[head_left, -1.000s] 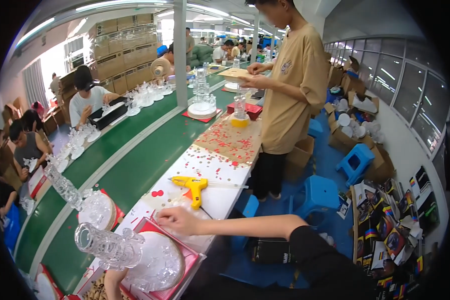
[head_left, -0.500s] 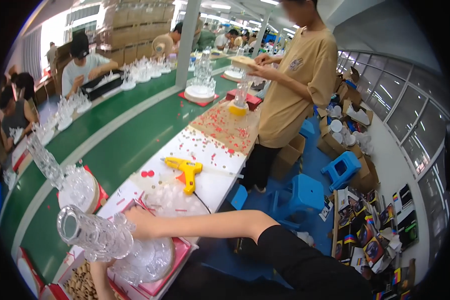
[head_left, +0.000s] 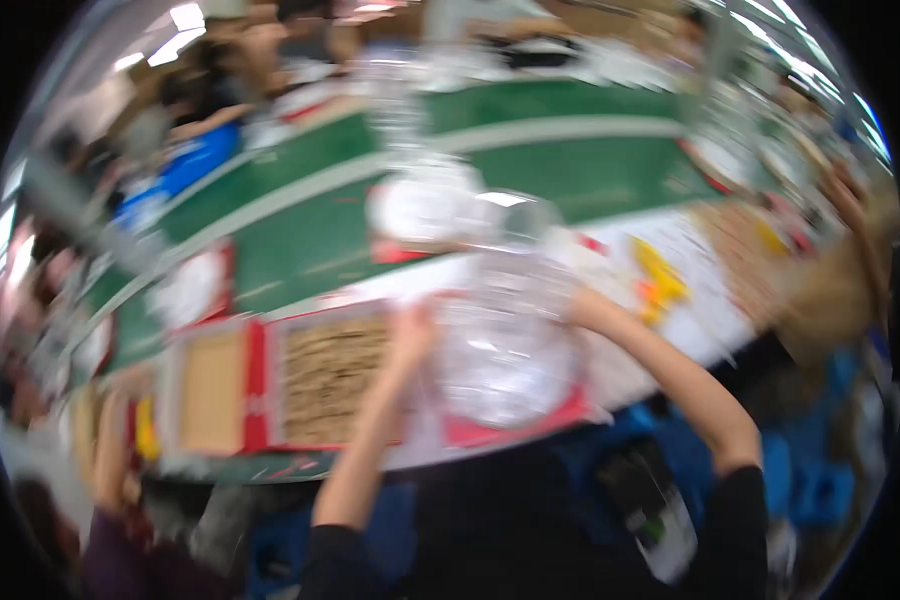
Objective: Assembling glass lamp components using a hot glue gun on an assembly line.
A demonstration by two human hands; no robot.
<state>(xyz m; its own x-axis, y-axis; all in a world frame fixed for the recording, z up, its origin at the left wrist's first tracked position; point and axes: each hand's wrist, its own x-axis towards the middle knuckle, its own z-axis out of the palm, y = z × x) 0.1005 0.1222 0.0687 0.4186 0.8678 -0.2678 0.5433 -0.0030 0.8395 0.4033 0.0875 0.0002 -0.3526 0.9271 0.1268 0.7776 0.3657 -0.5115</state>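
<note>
Although blur smears the head view, we can make out a clear tower [head_left: 515, 265] near the near edge of the tabletop [head_left: 705, 315], its broad base over a red tray [head_left: 470, 432]. Our left hand [head_left: 415, 325] is at the tower's left side, and our right hand [head_left: 578, 302] reaches its right side, partly behind the glass. We cannot fairly tell whether the fingers of either hand are grasping the tower or merely resting by it. Just left of our left forearm, along the near edge, we see a box [head_left: 330, 311] of brown bits [head_left: 332, 380], with a flat box [head_left: 213, 390] beside it. Right of the tower, a yellow glue gun [head_left: 658, 275] lies on the tabletop. Beyond the far edge, a second tower [head_left: 395, 115] on a white base [head_left: 425, 212] stands on the green belt [head_left: 600, 165].
</note>
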